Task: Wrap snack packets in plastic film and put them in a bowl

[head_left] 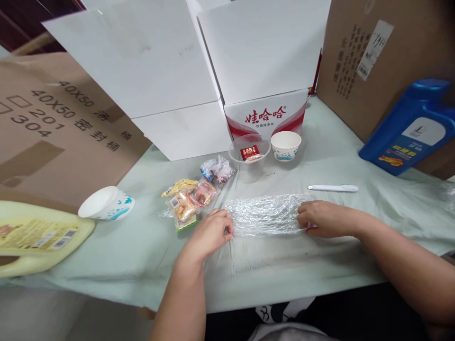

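Observation:
A crinkled sheet of clear plastic film lies as a long rectangle on the cloth-covered table. My left hand has its fingers curled and closed on the film's left end. At the opposite end, my right hand pinches the right edge between thumb and fingers. Just beyond my right hand lies a white utility knife. Several wrapped snacks sit in a heap past my left hand, with crumpled plastic wrappers behind them.
A clear plastic bowl holds a red packet. Beside it stands a paper cup; another paper cup tilts at left. A yellow jug and a blue bottle flank the table. White boxes and cartons line the back.

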The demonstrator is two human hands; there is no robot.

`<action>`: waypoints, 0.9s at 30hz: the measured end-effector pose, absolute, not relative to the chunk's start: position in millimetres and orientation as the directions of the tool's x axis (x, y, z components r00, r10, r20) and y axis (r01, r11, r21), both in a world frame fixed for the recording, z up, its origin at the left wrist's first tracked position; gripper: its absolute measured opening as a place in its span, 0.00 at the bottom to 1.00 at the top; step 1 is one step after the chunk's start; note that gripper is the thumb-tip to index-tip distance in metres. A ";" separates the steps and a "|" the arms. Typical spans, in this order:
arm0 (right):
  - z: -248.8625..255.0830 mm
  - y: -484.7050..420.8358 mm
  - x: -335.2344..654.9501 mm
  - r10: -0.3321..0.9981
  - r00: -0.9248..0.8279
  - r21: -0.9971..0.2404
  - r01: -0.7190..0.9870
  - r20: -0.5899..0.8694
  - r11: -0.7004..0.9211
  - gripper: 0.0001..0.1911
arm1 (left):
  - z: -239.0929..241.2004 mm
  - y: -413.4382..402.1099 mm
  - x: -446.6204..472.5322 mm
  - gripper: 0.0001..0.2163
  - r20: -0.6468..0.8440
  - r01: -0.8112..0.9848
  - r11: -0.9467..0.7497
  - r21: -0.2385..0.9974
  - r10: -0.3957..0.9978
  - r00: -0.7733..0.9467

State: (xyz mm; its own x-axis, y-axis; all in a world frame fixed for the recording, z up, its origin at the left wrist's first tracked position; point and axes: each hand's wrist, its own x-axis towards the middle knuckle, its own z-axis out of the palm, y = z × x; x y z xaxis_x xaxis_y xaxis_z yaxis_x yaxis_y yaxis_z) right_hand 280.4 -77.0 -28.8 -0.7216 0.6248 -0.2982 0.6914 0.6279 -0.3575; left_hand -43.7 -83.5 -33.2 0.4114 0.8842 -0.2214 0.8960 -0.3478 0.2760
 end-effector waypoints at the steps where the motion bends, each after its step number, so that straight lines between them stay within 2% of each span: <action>1: -28.8 -75.5 283.5 0.624 -0.727 -0.368 0.685 -0.289 0.628 0.09 | -32.8 -83.4 -45.3 0.06 -0.212 0.888 -0.354 0.293 0.882 0.421; 3: -27.4 -72.7 289.8 0.617 -0.742 -0.406 0.665 -0.262 0.627 0.09 | -31.8 -83.6 -48.0 0.08 -0.192 0.875 -0.359 0.324 0.881 0.432; 6: -22.6 -68.3 297.4 0.631 -0.737 -0.485 0.656 -0.242 0.579 0.07 | -30.3 -83.5 -49.4 0.09 -0.173 0.893 -0.286 0.348 0.917 0.361; 10: -20.8 -59.8 302.7 0.716 -0.612 -0.592 0.728 -0.336 0.345 0.04 | -32.4 -78.4 -44.6 0.06 -0.137 0.929 -0.146 0.341 0.970 0.203; 13: -28.1 -52.4 303.2 0.772 -0.498 -0.597 0.778 -0.395 0.196 0.05 | -39.6 -70.9 -37.2 0.06 -0.090 0.955 -0.096 0.279 0.988 0.125; 17: -41.3 -46.0 300.0 0.836 -0.382 -0.518 0.844 -0.395 0.141 0.07 | -53.1 -60.5 -27.2 0.07 -0.024 0.987 -0.023 0.157 0.999 0.027; 20: -46.0 -46.5 295.3 0.881 -0.294 -0.382 0.913 -0.370 0.144 0.07 | -61.6 -55.3 -23.2 0.08 -0.007 0.995 0.034 0.090 0.999 -0.034; 24: -45.6 -50.6 292.1 0.947 -0.206 -0.146 0.974 -0.248 0.174 0.12 | -65.0 -54.5 -23.1 0.10 0.024 0.989 0.106 0.100 0.994 -0.109; 27: -45.1 -51.9 293.8 0.946 -0.236 -0.130 0.969 -0.222 0.211 0.12 | -62.6 -61.6 -19.6 0.11 0.191 0.982 0.125 0.144 0.970 -0.151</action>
State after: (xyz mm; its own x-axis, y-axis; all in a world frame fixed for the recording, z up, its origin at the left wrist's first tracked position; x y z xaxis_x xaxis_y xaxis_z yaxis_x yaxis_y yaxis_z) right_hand 293.8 -51.9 -45.1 -0.2361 0.9460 -0.2220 0.9687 0.2112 -0.1302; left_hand -19.6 -61.6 -62.6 -0.1512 0.9699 0.1908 0.9817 0.1247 0.1439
